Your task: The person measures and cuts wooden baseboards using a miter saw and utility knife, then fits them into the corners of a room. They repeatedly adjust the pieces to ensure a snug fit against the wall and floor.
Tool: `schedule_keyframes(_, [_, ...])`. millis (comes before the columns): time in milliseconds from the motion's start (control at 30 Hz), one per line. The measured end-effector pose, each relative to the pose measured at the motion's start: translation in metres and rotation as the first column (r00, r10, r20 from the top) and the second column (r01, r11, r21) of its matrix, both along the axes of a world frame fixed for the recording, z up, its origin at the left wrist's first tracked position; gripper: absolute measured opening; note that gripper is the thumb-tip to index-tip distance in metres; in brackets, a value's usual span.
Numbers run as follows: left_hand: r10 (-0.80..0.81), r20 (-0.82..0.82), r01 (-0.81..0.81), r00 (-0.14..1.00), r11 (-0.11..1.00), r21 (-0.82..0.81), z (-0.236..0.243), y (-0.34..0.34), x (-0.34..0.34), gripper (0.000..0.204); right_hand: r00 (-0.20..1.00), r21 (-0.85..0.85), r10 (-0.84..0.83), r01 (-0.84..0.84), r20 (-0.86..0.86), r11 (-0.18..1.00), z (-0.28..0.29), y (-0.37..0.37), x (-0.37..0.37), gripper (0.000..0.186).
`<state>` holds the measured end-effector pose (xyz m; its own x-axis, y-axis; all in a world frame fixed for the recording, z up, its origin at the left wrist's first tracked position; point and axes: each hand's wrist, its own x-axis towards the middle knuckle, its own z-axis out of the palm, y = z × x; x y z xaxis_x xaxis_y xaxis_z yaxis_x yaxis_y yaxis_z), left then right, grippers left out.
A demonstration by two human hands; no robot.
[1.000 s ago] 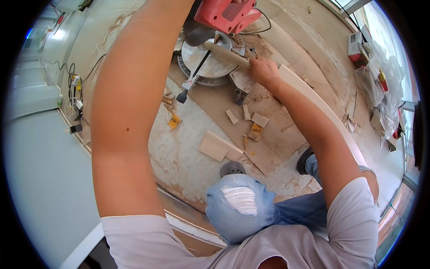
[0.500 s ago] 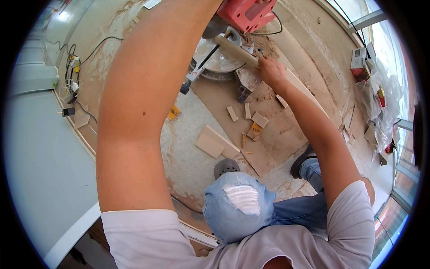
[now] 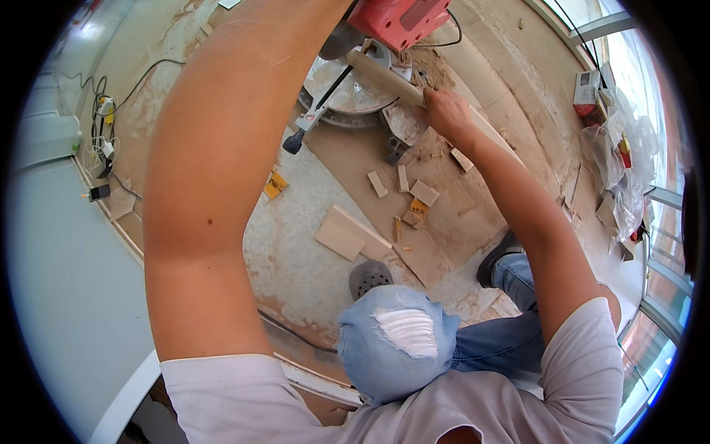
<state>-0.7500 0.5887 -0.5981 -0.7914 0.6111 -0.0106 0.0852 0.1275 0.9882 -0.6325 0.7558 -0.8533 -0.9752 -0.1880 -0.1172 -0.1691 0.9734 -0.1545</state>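
Observation:
A miter saw with a red housing point(image 3: 399, 21) and a round metal base point(image 3: 336, 85) sits on the floor at the top of the view. A long pale wooden board point(image 3: 381, 76) lies across the saw base, one end near the blade guard point(image 3: 342, 41). My right hand point(image 3: 447, 113) is closed on the board just right of the base, and the board runs on behind my forearm. My left arm point(image 3: 211, 170) reaches up past the saw's left side. Its hand is beyond the top edge, so its hold is hidden.
Several wood offcuts point(image 3: 424, 193) and a flat board piece point(image 3: 339, 235) lie on the dusty floor before my feet. Cables and a power strip point(image 3: 103, 111) are at the left. Plastic wrapping point(image 3: 629, 163) and a box point(image 3: 588, 96) stand along the right-hand windows.
The whole view has shifted slightly, so the saw and offcuts appear a little farther left. My right hand keeps its hold on the board, which looks unmoved on the saw base.

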Motion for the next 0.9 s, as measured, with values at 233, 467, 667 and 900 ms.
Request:
schedule_keyframes(233, [0.034,0.0,-0.034,0.999,0.999,0.026,0.0,-0.012,0.016,0.021,1.0,0.001,-0.025,0.025,0.017,1.0,-0.002,0.0,-0.001,0.032])
schedule_keyframes(467, [0.057,-0.065,-0.052,0.996,0.996,0.07,-0.018,-0.03,0.029,0.03,1.0,0.026,-0.004,0.004,-0.001,1.0,-0.005,-0.004,-0.002,0.032])
schedule_keyframes(667, [0.112,-0.131,-0.109,0.985,0.994,0.027,-0.027,-0.06,0.072,0.035,1.0,0.043,-0.004,0.005,-0.026,0.999,-0.009,0.004,0.001,0.029])
schedule_keyframes(900, [0.194,-0.134,-0.186,0.972,0.98,0.07,-0.105,-0.095,0.105,0.043,0.992,-0.006,0.045,-0.046,-0.119,0.999,-0.005,0.005,0.003,0.027])
